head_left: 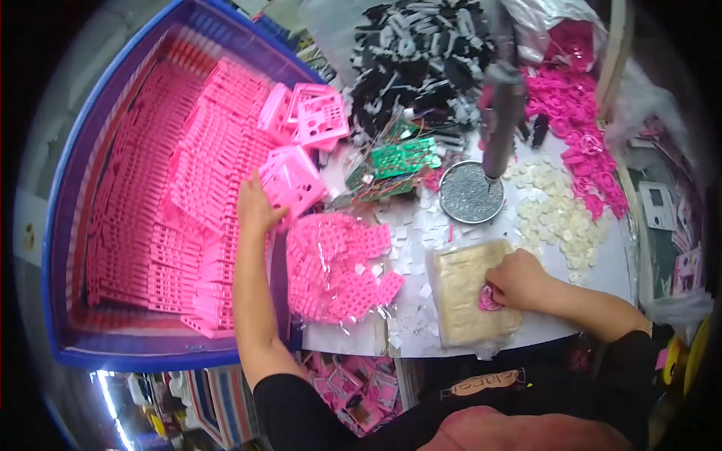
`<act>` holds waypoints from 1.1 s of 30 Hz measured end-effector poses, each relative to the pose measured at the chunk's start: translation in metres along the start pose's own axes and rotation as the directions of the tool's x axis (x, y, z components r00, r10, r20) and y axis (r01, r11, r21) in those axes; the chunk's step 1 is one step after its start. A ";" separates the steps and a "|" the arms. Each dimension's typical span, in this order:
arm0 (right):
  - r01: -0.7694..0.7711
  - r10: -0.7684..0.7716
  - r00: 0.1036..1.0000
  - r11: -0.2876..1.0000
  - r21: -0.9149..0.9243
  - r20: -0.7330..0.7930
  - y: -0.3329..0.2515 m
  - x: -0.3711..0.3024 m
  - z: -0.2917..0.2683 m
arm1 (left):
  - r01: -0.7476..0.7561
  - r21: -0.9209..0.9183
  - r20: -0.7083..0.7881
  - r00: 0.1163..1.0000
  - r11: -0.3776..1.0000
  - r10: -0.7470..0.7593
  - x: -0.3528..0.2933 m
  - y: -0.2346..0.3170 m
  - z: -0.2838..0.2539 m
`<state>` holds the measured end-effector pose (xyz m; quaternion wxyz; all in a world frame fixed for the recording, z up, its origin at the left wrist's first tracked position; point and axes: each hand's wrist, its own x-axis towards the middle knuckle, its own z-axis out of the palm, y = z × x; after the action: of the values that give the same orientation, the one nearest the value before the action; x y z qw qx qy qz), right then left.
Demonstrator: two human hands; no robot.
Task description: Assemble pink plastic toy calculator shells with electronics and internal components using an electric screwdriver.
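Observation:
My left hand is at the right edge of the blue bin, its fingers and thumb closed on the near-left edge of a pink plastic casing with cut-out holes. Over a beige pad wrapped in clear plastic, my right hand has its fingers curled around a small magenta plastic part. Part of that piece is hidden by the fingers. Just beyond the pad stands a round dish of small metal screws, with a power screwdriver hanging over it.
The blue bin on the left holds stacked pink casings. A bag of pink button pads lies on the white table. Green circuit boards, black parts, magenta parts and cream discs are heaped around.

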<state>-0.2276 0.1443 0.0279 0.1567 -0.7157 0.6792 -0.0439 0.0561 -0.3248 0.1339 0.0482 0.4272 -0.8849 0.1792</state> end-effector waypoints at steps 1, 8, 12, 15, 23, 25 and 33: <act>-0.004 0.004 1.000 1.000 0.028 -0.010 0.000 0.002 0.004 | -0.070 -0.078 -0.060 0.996 0.994 0.066 -0.008 -0.018 -0.001; 0.026 0.040 0.960 0.973 0.231 -0.278 0.031 -0.053 -0.006 | -0.084 -0.623 -0.447 0.854 0.777 -0.265 -0.073 0.018 -0.056; -0.253 0.360 0.905 0.884 0.393 -0.228 0.080 -0.126 -0.045 | -0.010 -0.935 -0.107 0.961 0.354 -0.256 -0.172 0.087 -0.077; -0.593 0.721 0.523 0.691 0.414 -0.455 0.173 -0.200 -0.072 | 0.119 -0.991 0.122 0.991 -0.057 -0.051 -0.198 0.178 -0.080; -0.901 0.877 0.430 0.399 -0.173 -0.214 0.302 -0.280 -0.033 | 0.331 -0.775 0.280 0.943 -0.538 0.177 -0.244 0.266 -0.076; -0.903 0.897 0.402 0.355 -0.242 -0.183 0.306 -0.266 -0.024 | 0.328 -0.760 0.294 0.943 -0.561 0.154 -0.250 0.262 -0.073; -0.328 0.855 0.204 0.518 0.790 -0.476 0.228 -0.325 -0.093 | 0.030 -0.992 0.046 0.991 -0.121 -0.127 -0.261 0.257 -0.066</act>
<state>-0.4958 0.4429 0.0995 0.0006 -0.1787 0.8483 -0.4984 0.0171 0.0382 0.0619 0.3900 0.2937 -0.6928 -0.5307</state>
